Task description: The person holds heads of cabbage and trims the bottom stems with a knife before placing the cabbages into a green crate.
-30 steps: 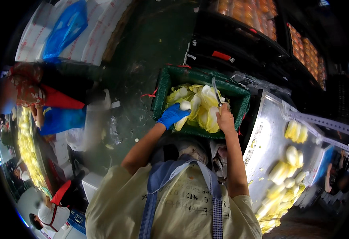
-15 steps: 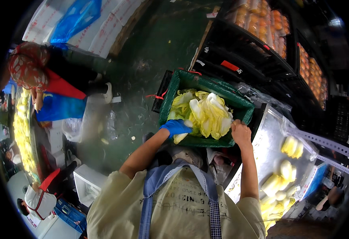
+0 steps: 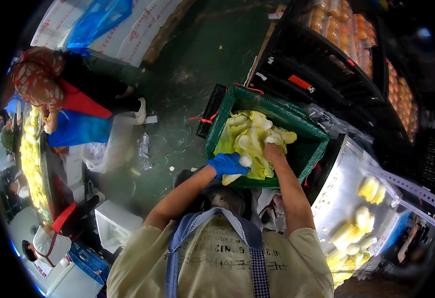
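Note:
Pale yellow-green napa cabbage leaves (image 3: 247,130) fill the left half of a green woven-lined basket (image 3: 302,111) in front of me. My left hand (image 3: 227,165), in a blue glove, is closed at the near left wall, with a white cabbage stem end and a leaf showing at its fingers. Bare, my right hand (image 3: 273,152) reaches down into the basket among the leaves. Its fingers are bent and partly hidden by pale leaf, so its hold is not plain.
At right stands a metal table (image 3: 336,184) with trimmed cabbages (image 3: 355,229). Black crates (image 3: 321,64) with packed orange fruit rise behind it. On the left, a person in a red apron (image 3: 80,102) works at a cabbage-covered table (image 3: 31,159). A white bin (image 3: 113,226) sits on the floor.
My right hand has moved left from the basket's right side into the leaves. The leaves have shifted left, baring the basket's right part. The left hand stays at the near left wall.

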Demonstrator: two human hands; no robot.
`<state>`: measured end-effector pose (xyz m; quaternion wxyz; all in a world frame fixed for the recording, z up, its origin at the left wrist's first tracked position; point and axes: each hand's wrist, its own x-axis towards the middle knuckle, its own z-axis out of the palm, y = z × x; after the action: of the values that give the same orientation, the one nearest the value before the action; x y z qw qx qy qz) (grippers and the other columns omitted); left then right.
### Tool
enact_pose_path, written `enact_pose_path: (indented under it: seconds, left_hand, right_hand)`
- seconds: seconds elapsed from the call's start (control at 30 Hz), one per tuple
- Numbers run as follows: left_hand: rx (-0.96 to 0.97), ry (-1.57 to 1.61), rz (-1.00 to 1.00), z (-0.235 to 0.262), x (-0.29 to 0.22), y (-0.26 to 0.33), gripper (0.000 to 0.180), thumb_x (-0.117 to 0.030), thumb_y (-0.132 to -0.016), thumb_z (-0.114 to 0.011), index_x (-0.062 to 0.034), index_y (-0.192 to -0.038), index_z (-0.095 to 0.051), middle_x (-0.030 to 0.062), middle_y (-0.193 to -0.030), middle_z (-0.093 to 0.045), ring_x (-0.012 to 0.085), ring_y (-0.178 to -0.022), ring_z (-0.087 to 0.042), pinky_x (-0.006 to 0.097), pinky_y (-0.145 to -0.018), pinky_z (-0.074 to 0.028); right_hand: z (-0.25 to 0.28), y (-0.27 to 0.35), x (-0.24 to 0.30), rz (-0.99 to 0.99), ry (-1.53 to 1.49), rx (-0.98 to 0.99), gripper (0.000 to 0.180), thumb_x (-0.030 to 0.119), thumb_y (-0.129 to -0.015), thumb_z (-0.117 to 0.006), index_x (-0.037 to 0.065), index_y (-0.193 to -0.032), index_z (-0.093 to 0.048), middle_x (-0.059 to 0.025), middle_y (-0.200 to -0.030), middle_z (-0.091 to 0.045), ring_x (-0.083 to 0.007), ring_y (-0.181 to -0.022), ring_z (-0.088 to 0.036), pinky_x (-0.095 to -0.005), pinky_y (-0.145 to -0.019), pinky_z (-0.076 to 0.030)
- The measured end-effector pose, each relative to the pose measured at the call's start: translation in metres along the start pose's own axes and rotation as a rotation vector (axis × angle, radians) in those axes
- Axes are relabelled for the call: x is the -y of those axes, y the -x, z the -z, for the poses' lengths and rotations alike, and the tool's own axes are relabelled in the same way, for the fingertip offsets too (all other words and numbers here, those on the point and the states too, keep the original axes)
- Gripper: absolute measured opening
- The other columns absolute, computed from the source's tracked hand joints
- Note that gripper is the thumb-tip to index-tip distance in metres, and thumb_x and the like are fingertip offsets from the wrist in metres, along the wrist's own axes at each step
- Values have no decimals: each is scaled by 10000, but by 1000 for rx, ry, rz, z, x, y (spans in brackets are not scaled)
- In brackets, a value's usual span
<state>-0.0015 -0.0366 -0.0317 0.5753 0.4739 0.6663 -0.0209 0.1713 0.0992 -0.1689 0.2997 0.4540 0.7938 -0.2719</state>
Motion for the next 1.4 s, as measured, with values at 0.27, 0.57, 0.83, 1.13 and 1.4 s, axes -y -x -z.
enact_pose_path:
  seconds: [0.27,0.57,0.83,1.13,1.4]
  left_hand:
    - [-77,-66,-34,-18,22,-15,816,-678,-645,-537,18,-1072,-532,233,-1027,-582,344,-959,-568,370,-841,-432]
    - [-169,199,31,-13,21,-24,841,-657,-653,-571,51,-1104,-507,243,-1059,-568,348,-1012,-546,369,-870,-420]
    - [-262,144,41,-24,30,-27,800,-646,-669,-574,50,-1059,-513,244,-1024,-581,366,-982,-556,380,-848,-436]
    - [-300,253,50,-29,38,-35,750,-609,-658,-620,13,-1068,-525,213,-1029,-574,334,-977,-547,356,-849,-429]
    - [-324,925,-117,-13,26,-33,595,-395,-732,-682,-29,-1160,-490,116,-1038,-576,224,-943,-554,322,-828,-432]
  right_hand:
    - [-104,21,59,317,-383,83,279,170,-763,-547,33,-993,-627,-210,-1020,-597,-307,-969,-584,-401,-807,-474]
    - [66,62,30,-32,-168,199,273,246,-792,-483,45,-899,-634,-208,-929,-613,-319,-897,-598,-412,-729,-484]
    - [-3,-34,-15,-120,-57,-21,241,181,-833,-495,19,-947,-634,-192,-992,-610,-337,-921,-594,-424,-782,-481]
    - [-77,25,39,95,43,129,272,99,-750,-546,18,-1003,-609,-216,-1033,-594,-342,-967,-577,-415,-778,-479]
    - [-10,91,22,-71,-336,-140,289,215,-822,-485,-16,-965,-582,-243,-964,-592,-386,-927,-561,-433,-768,-464]
